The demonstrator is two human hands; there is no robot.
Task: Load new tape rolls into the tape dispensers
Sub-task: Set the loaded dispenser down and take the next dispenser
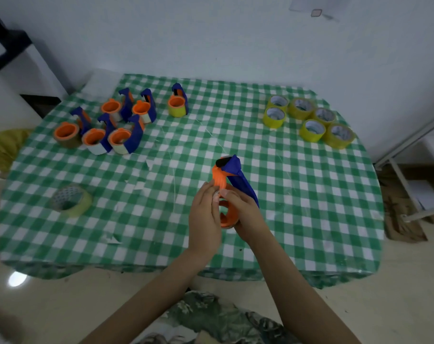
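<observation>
Evidently both hands steady the dispenser (233, 175) off the table to work its hub. The right hand (247, 212) curls round the orange ring (227, 218), and the left hand (204, 214) pinches the ribbed tab (219, 181) just above. New rolls (312, 129) lie well beyond the fingertips, to the right, seemingly staged for loading.

Green-checked cloth (310, 219) covers counter. White wall (211, 33) behind. Black frame (2, 45) far left, yellow bag (5, 147) below it. Cardboard (399, 219) and white rack (409, 184) right. Camouflage fabric (211, 316) near bottom edge.
</observation>
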